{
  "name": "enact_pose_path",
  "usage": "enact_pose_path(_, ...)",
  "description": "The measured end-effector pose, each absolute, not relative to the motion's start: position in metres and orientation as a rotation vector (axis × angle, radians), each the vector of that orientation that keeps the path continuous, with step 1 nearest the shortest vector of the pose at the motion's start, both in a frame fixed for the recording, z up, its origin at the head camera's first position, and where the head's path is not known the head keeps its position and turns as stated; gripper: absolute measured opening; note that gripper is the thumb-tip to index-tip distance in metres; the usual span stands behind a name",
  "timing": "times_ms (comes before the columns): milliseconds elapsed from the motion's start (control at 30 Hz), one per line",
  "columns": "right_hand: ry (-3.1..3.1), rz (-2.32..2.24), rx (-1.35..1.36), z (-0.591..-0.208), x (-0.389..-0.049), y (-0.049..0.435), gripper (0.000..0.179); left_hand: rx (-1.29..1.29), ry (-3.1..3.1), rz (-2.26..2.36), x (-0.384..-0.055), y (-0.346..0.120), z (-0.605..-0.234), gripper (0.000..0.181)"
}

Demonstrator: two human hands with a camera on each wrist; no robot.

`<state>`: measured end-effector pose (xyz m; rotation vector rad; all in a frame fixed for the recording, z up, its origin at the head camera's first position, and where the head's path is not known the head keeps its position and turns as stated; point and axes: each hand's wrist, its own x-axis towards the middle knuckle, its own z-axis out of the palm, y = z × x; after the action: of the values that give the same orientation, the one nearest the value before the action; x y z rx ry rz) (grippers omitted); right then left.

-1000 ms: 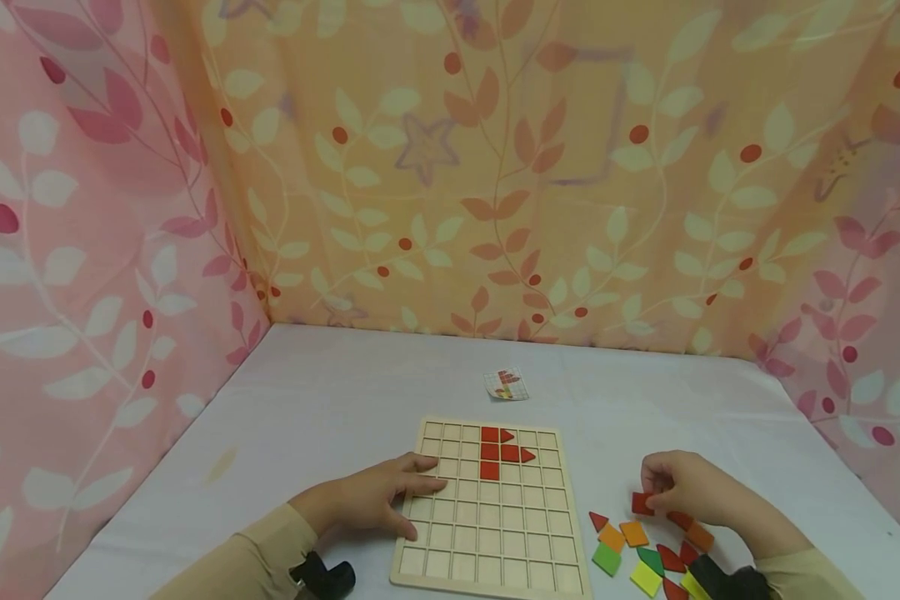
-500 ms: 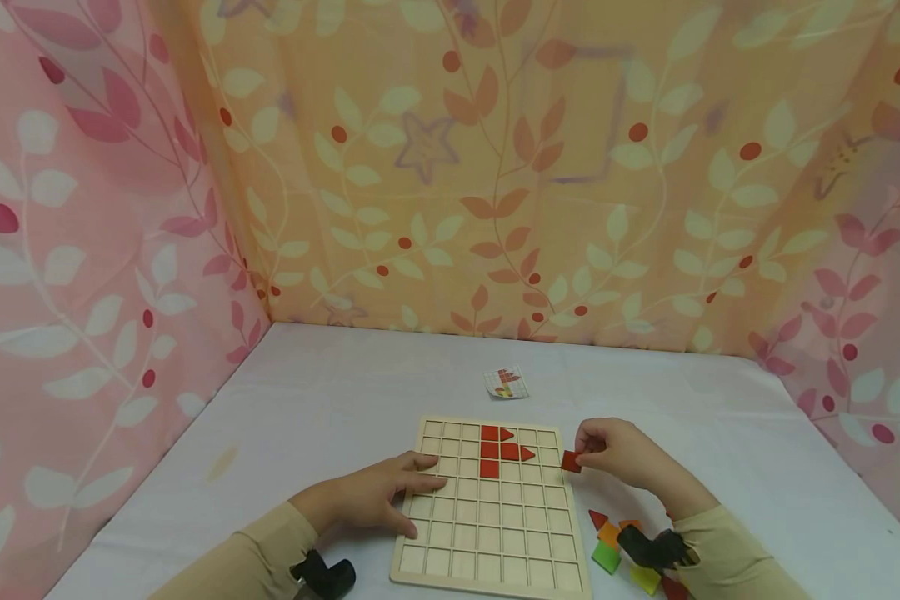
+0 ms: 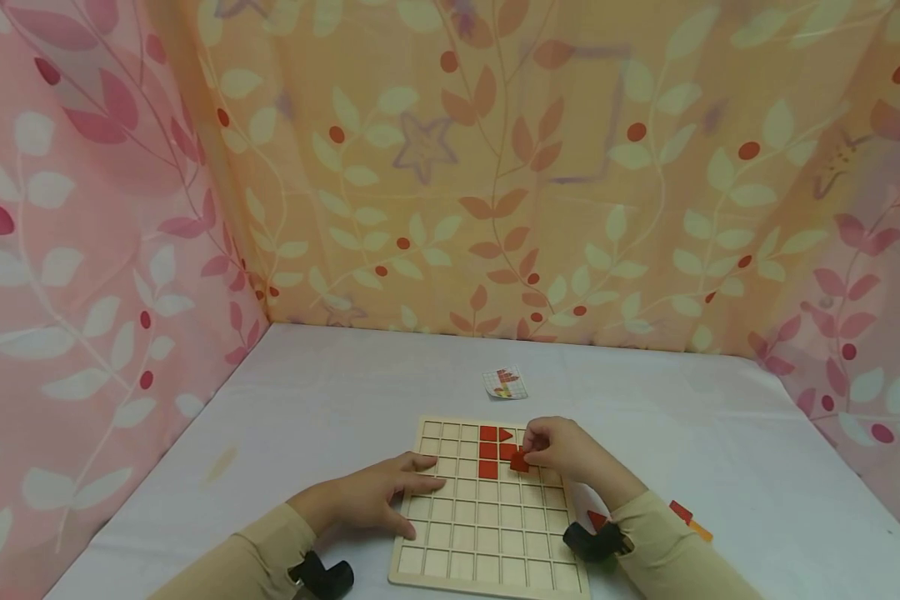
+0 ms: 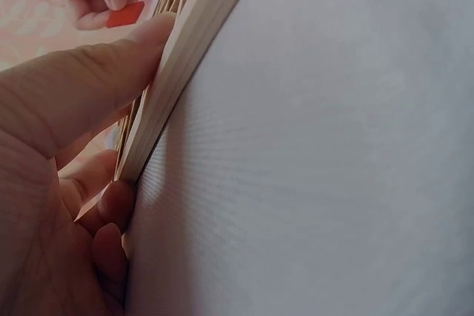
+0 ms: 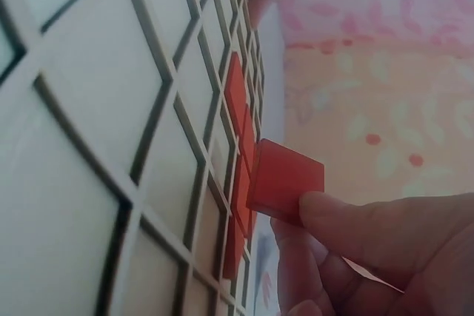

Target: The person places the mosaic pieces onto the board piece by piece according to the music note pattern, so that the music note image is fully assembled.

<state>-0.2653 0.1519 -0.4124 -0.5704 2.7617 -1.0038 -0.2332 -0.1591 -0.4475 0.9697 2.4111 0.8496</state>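
Note:
My right hand (image 3: 566, 446) pinches a red square tile (image 3: 520, 462) between thumb and fingertips, over the upper right part of a wooden grid board (image 3: 468, 537). In the right wrist view the held tile (image 5: 285, 175) tilts close over the grid. Red pieces (image 3: 488, 451) sit in upper cells, several squares and a small pointed piece among them; my right hand hides part of that area. My left hand (image 3: 371, 497) rests on the board's left edge with fingers spread. In the left wrist view its thumb (image 4: 111, 72) lies against the rim.
A small printed card (image 3: 506, 383) with a coloured grid pattern lies behind the board. Right of the board, a red triangle (image 3: 597, 520) and a red piece (image 3: 681, 511) show around my right forearm, which hides most loose tiles. Patterned curtains (image 3: 435, 208) surround the white table (image 3: 307, 392).
My right hand has carried the red square tile from the loose pieces at the right, leftward and up over the board. The left hand has stayed on the board's edge.

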Motion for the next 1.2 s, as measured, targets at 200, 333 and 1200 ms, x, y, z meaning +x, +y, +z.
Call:
enact_pose_path(200, 2.757, -0.962, -0.561, -0.418, -0.268, 0.14, 0.017, 0.974, 2.419, 0.842, -0.233, -0.16, -0.448, 0.07)
enact_pose_path(333, 2.763, -0.935, -0.585, -0.42, -0.268, 0.136, 0.019, 0.976, 2.422, 0.835, -0.233, -0.16, -0.447, 0.07)
enact_pose_path(1200, 2.741, -0.87, -0.5, -0.42, -0.272, 0.135, 0.015, 0.979, 2.432, 0.823, -0.232, -0.159, -0.445, 0.071)
